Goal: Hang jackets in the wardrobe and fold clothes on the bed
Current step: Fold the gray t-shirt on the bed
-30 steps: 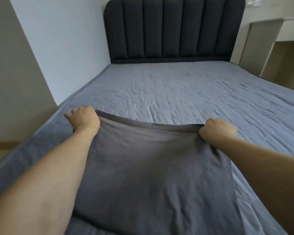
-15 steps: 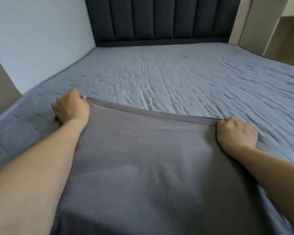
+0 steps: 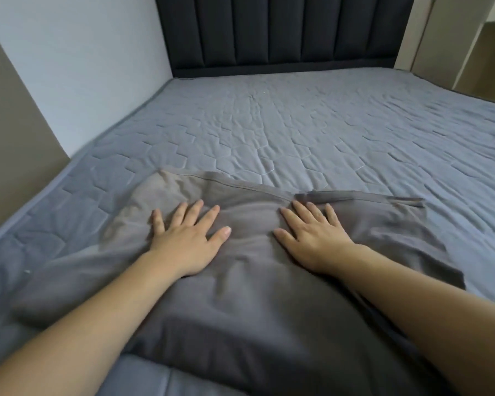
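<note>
Clearly early in the fold: grey garment (image 3: 269,281) is laid out on the bed (image 3: 297,132), near the foot end, top hem pointing toward the headboard (image 3: 283,30), no fold made yet as far as I can see. Left hand (image 3: 187,241) and right hand (image 3: 312,238) both lie flat on the cloth, fingers spread, palms down, gripping nothing. Fabric under them is rumpled, hem wavy, a loose flap out at the right. Left to do, I'd judge: smooth it, fold it, other clothes; jackets and wardrobe not in view. Versus half a second ago: both hands were fisted on the hem corners pulling it taut; now they've let go and moved inward onto the middle, hem slackened.
</note>
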The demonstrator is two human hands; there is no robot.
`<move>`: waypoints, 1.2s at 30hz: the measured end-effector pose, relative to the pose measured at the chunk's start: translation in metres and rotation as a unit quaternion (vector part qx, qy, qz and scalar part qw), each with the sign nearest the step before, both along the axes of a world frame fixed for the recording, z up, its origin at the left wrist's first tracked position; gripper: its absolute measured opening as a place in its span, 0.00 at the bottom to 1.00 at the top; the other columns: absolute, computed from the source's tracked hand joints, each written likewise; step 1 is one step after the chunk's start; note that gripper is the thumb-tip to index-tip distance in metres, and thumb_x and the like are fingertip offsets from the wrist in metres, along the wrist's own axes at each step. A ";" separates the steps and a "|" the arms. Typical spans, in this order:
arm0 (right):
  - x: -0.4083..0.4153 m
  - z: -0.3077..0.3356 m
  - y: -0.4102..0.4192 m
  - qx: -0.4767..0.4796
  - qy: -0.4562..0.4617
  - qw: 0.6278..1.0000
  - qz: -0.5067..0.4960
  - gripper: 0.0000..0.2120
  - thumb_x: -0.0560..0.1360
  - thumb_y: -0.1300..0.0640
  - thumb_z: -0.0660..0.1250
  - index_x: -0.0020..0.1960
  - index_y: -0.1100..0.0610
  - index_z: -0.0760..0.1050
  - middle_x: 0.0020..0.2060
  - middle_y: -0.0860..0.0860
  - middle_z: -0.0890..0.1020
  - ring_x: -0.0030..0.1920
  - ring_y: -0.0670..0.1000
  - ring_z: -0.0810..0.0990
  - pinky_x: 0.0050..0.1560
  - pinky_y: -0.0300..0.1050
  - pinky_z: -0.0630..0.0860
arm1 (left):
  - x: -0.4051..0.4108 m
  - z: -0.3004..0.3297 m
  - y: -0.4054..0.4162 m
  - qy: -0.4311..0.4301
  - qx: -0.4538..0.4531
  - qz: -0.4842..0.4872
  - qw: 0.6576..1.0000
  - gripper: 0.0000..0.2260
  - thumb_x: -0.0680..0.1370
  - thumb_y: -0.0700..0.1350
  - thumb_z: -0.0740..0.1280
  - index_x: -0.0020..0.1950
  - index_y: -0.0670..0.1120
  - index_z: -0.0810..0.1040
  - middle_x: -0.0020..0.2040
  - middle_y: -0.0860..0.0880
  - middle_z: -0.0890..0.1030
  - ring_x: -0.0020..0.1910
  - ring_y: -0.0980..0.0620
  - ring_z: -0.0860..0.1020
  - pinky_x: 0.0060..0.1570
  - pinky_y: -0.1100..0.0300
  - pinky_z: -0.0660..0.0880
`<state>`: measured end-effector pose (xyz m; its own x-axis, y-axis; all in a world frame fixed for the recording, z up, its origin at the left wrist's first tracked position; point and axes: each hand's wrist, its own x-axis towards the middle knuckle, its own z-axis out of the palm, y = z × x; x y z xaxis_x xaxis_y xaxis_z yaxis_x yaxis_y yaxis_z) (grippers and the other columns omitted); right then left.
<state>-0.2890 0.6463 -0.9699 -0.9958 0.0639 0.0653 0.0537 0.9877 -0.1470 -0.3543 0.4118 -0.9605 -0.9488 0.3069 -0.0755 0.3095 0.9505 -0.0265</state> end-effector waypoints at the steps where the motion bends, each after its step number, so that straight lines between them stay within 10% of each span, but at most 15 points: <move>1: -0.004 -0.007 0.000 -0.008 -0.017 1.000 -0.020 0.33 0.77 0.33 0.43 0.78 0.46 0.50 0.79 0.48 0.50 0.78 0.51 0.46 0.76 0.57 0.39 | -0.004 0.002 -0.002 0.004 0.002 0.007 1.000 0.33 0.75 0.72 0.38 0.78 0.63 0.45 0.80 0.57 0.44 0.79 0.52 0.42 0.72 0.34 0.38; 7: -0.028 -0.009 0.006 0.004 -0.052 0.992 -0.116 0.37 0.76 0.31 0.38 0.80 0.49 0.44 0.79 0.51 0.45 0.78 0.51 0.40 0.75 0.57 0.34 | -0.003 0.014 -0.076 0.022 0.007 0.142 0.990 0.34 0.76 0.71 0.41 0.79 0.58 0.50 0.80 0.50 0.51 0.78 0.44 0.53 0.72 0.39 0.52; 12: -0.067 0.003 -0.030 0.018 -0.021 0.993 -0.113 0.41 0.76 0.30 0.40 0.77 0.59 0.55 0.76 0.59 0.60 0.76 0.59 0.55 0.75 0.61 0.46 | 0.021 0.012 -0.125 0.044 0.099 0.299 0.948 0.38 0.74 0.71 0.51 0.68 0.41 0.70 0.66 0.37 0.74 0.65 0.35 0.72 0.61 0.45 0.69; 25: -0.177 0.002 -0.111 -0.086 0.172 0.976 -0.099 0.18 0.81 0.47 0.55 0.58 0.62 0.67 0.61 0.63 0.71 0.62 0.65 0.70 0.61 0.59 0.65 | 0.009 0.005 -0.136 0.118 0.303 0.235 0.916 0.14 0.81 0.56 0.56 0.54 0.45 0.68 0.60 0.40 0.78 0.58 0.37 0.75 0.50 0.48 0.68; 30: -0.182 0.014 -0.116 -0.158 0.131 0.975 -0.089 0.22 0.77 0.37 0.56 0.51 0.57 0.64 0.56 0.59 0.78 0.56 0.63 0.76 0.49 0.53 0.68 | 0.016 0.021 -0.144 -0.063 0.252 0.259 0.930 0.32 0.68 0.71 0.65 0.58 0.47 0.75 0.58 0.46 0.79 0.54 0.43 0.78 0.44 0.54 0.69; 33: -0.186 0.042 -0.127 -0.138 -0.002 0.988 -0.074 0.32 0.71 0.30 0.61 0.56 0.59 0.73 0.54 0.56 0.79 0.51 0.58 0.78 0.48 0.47 0.73 | 0.024 0.017 -0.149 -0.166 0.397 0.235 0.872 0.29 0.62 0.67 0.75 0.52 0.47 0.80 0.48 0.49 0.83 0.45 0.48 0.81 0.46 0.54 0.76; 36: -0.178 0.063 -0.141 -0.086 -0.047 0.995 -0.030 0.15 0.75 0.45 0.65 0.50 0.58 0.75 0.52 0.58 0.80 0.44 0.56 0.77 0.41 0.43 0.69 | 0.034 0.008 -0.152 -0.204 0.533 0.197 0.797 0.16 0.68 0.54 0.78 0.48 0.44 0.85 0.41 0.50 0.86 0.40 0.54 0.84 0.44 0.62 0.79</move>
